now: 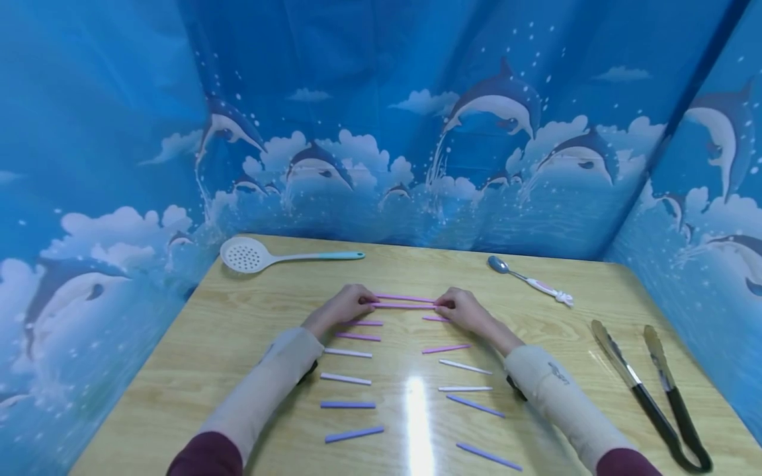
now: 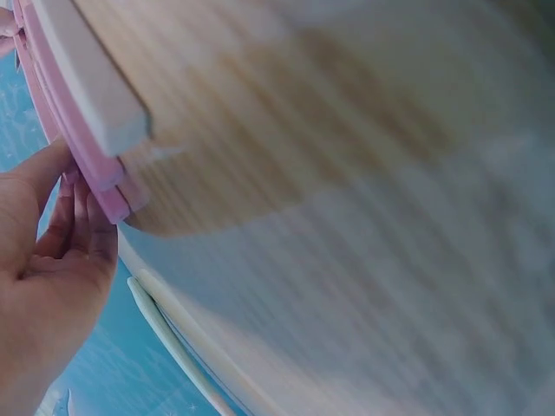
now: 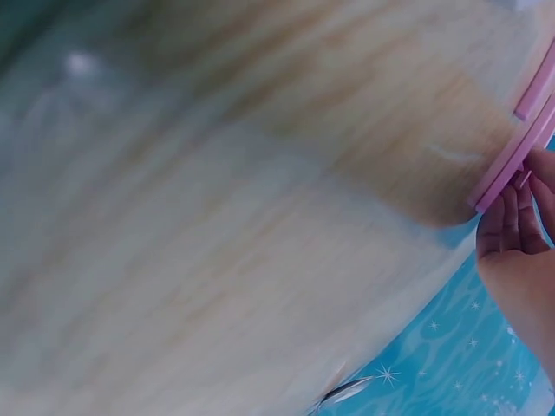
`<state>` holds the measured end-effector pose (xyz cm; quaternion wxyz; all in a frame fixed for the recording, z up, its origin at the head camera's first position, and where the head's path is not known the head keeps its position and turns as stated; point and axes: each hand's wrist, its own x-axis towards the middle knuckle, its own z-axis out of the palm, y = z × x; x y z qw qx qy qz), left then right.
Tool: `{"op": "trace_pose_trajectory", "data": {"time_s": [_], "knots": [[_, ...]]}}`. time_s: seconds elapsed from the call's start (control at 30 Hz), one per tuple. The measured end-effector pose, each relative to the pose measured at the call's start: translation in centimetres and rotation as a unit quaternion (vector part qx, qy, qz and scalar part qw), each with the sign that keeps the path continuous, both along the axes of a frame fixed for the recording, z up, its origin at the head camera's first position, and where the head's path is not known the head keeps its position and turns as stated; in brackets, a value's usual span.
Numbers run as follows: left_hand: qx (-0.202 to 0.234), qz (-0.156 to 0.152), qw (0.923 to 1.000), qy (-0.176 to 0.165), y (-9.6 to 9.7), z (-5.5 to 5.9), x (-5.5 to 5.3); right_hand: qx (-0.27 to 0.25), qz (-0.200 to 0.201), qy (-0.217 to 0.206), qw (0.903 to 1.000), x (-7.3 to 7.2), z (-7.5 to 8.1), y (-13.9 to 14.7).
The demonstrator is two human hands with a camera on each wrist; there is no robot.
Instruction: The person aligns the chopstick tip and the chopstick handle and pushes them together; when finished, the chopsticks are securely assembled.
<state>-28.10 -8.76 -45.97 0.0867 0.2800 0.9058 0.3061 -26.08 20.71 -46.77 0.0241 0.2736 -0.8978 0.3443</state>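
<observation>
A long thin pink stick (image 1: 405, 306) spans the gap between both hands, level across the middle of the table. My left hand (image 1: 350, 304) pinches its left end between thumb and fingers, and my right hand (image 1: 463, 308) pinches the right end. Just behind lies a second long pink stick (image 1: 407, 298), its ends close to the fingertips. In the left wrist view the hand (image 2: 65, 251) holds the pink stick (image 2: 74, 130) beside a paler stick (image 2: 91, 78). From the right wrist, the hand (image 3: 520, 234) grips the pink stick's end (image 3: 507, 178), near another pink piece (image 3: 538, 87).
Shorter sticks lie in two columns nearer me: pink (image 1: 358, 337), white (image 1: 346, 379) and blue (image 1: 354, 434) left, similar colours (image 1: 475, 406) right. Behind are a slotted skimmer (image 1: 247, 255) and a spoon (image 1: 530, 280). Tongs (image 1: 655, 396) lie right; a dolphin curtain (image 1: 381, 119) surrounds the table.
</observation>
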Motion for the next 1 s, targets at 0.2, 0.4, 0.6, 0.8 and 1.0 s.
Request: {"op": "trace_pose_trajectory", "data": {"time_s": [0.2, 0.4, 0.6, 0.8, 1.0], "knots": [[-0.003, 0.003, 0.9998, -0.017, 0.1, 0.0, -0.1, -0.010, 0.002, 0.006, 0.9999, 0.1, 0.0, 0.0], [-0.007, 0.017, 0.9992, -0.036, 0.2, 0.2, -0.1, 0.031, -0.035, -0.022, 0.9987, 0.4, 0.4, -0.5], [-0.014, 0.011, 0.9997, -0.018, 0.1, 0.1, 0.0, 0.039, -0.045, -0.050, 0.9970, 0.6, 0.5, -0.4], [-0.004, 0.019, 0.9997, -0.017, 0.0, 0.1, 0.1, 0.031, -0.056, -0.065, 0.9958, 0.9, 1.1, -0.1], [0.027, 0.033, 0.9991, 0.002, -1.2, 0.2, 0.7, 0.012, -0.066, -0.063, 0.9958, 1.4, 2.0, 0.4]]}}
